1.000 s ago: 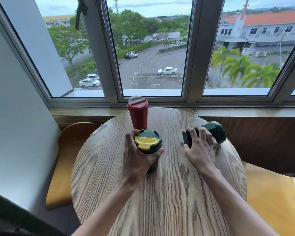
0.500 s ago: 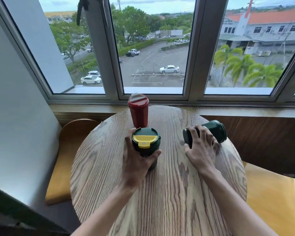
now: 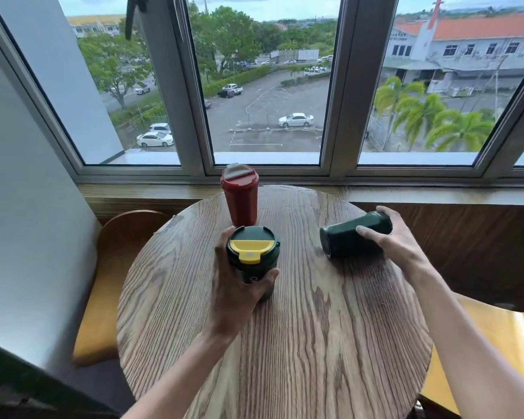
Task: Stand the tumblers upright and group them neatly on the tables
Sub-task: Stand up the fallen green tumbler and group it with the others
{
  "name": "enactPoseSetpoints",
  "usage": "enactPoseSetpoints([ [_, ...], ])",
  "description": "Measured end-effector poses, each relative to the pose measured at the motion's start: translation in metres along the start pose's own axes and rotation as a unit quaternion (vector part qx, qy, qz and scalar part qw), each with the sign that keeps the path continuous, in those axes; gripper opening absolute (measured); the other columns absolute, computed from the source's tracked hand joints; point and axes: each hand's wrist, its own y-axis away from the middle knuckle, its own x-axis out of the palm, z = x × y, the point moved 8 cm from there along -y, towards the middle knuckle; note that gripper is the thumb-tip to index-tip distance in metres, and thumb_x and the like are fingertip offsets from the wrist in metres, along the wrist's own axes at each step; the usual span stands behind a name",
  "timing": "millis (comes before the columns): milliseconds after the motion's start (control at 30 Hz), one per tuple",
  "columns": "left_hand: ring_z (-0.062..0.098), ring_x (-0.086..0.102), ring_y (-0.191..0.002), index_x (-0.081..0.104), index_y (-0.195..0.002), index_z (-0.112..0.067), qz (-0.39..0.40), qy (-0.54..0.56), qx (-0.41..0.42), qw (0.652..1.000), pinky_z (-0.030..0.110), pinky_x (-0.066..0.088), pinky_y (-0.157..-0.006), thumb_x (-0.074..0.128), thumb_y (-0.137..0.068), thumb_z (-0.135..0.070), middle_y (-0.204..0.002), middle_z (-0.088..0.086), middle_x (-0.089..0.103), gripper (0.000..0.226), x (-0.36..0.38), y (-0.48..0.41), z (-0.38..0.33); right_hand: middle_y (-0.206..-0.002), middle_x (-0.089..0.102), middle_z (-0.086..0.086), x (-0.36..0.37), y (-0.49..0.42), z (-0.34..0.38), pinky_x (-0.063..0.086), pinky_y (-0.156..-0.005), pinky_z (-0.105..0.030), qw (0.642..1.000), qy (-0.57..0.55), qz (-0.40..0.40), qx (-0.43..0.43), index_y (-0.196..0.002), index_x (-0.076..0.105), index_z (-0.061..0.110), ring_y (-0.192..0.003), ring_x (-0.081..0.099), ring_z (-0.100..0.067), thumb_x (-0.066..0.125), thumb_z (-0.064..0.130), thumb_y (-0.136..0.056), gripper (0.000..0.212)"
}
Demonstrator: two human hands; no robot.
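left hand point(image 3: 236, 293) steadying upright yellow-lid tumbler point(image 3: 252, 255) by red tumbler point(image 3: 240, 195) | right hand point(image 3: 398, 247) wrapped round tipped green tumbler point(image 3: 350, 238), guessing i'll stand it up

Green tumbler with yellow flap point(image 3: 252, 252): lower body and base hidden behind the left hand point(image 3: 235, 293); whether the base touches the tabletop cannot be told; small ring mark on its side too small to read.
Dark green tumbler point(image 3: 348, 238), lying near the tabletop's right edge: far end and lid covered by the right hand point(image 3: 398, 241); contact with the wood unclear.
Round table point(image 3: 285, 343): near edge cut off by the bottom of the frame; both forearms likewise.
Chairs point(image 3: 118, 252): partly hidden under the tabletop.
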Motion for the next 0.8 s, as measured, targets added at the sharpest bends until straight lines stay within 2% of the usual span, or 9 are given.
enactPoseSetpoints([
  [100, 0.006, 0.051, -0.124, 0.03, -0.136, -0.045, 0.003, 0.001, -0.002, 1.0, 0.036, 0.053, -0.099, 0.089, -0.067, -0.014, -0.134, -0.017, 0.047, 0.096, 0.0, 0.001, 0.002, -0.137, 0.046, -0.006, 0.003, -0.004, -0.01, 0.036, -0.104, -0.031, 0.998, -0.02, 0.061, 0.02, -0.142, 0.039, 0.032, -0.122, 0.046, -0.02, 0.076, 0.012, -0.078, 0.076],
  [233, 0.006, 0.051, -0.124, 0.032, -0.139, -0.035, 0.006, 0.007, -0.005, 1.0, 0.04, 0.051, -0.101, 0.089, -0.067, -0.013, -0.135, -0.014, 0.047, 0.094, 0.001, 0.0, 0.002, -0.132, 0.054, -0.003, 0.005, -0.007, -0.016, 0.041, -0.098, -0.033, 0.991, -0.029, 0.131, 0.022, -0.134, 0.039, 0.036, -0.117, 0.053, -0.02, 0.076, 0.014, -0.06, 0.086],
  [367, 0.007, 0.051, -0.125, 0.033, -0.141, -0.03, 0.007, 0.014, -0.009, 1.0, 0.039, 0.05, -0.103, 0.089, -0.067, -0.011, -0.135, -0.012, 0.048, 0.095, 0.002, 0.001, 0.002, -0.132, 0.055, 0.004, 0.017, -0.002, -0.02, 0.046, -0.096, -0.036, 0.985, -0.038, 0.169, 0.015, -0.137, 0.036, 0.039, -0.121, 0.055, -0.026, 0.081, 0.006, -0.062, 0.093],
  [500, 0.001, 0.051, -0.123, 0.033, -0.14, -0.03, 0.011, 0.016, -0.013, 1.0, 0.034, 0.051, -0.102, 0.089, -0.067, -0.01, -0.135, -0.014, 0.047, 0.094, 0.002, 0.001, 0.0, -0.137, 0.054, 0.006, 0.021, -0.001, -0.021, 0.044, -0.107, -0.047, 0.988, -0.039, 0.15, -0.015, -0.119, 0.047, 0.058, -0.123, 0.055, -0.014, 0.089, 0.025, -0.047, 0.09],
  [633, 0.003, 0.051, -0.124, 0.032, -0.14, -0.034, 0.01, 0.007, -0.014, 1.0, 0.036, 0.051, -0.101, 0.089, -0.067, -0.014, -0.135, -0.013, 0.048, 0.095, 0.002, 0.001, 0.001, -0.139, 0.053, 0.004, 0.022, 0.006, -0.013, 0.042, -0.11, -0.051, 0.984, -0.068, 0.154, -0.048, -0.126, 0.05, 0.049, -0.13, 0.052, -0.02, 0.093, 0.031, -0.046, 0.093],
  [733, 0.002, 0.05, -0.125, 0.031, -0.139, -0.037, 0.011, 0.004, -0.01, 1.0, 0.032, 0.051, -0.101, 0.089, -0.067, -0.014, -0.135, -0.015, 0.047, 0.095, 0.002, 0.001, 0.001, -0.137, 0.053, 0.002, 0.023, 0.014, 0.002, 0.046, -0.105, -0.053, 0.981, -0.076, 0.165, -0.074, -0.13, 0.051, 0.046, -0.12, 0.06, -0.026, 0.091, 0.033, -0.049, 0.091],
  [800, 0.002, 0.049, -0.125, 0.03, -0.139, -0.036, 0.012, 0.005, -0.006, 1.0, 0.031, 0.05, -0.101, 0.089, -0.067, -0.013, -0.135, -0.018, 0.046, 0.096, 0.002, 0.001, 0.001, -0.138, 0.05, 0.001, 0.023, 0.017, 0.014, 0.046, -0.104, -0.054, 0.98, -0.055, 0.167, -0.095, -0.132, 0.049, 0.047, -0.119, 0.059, -0.03, 0.091, 0.039, -0.051, 0.092],
])
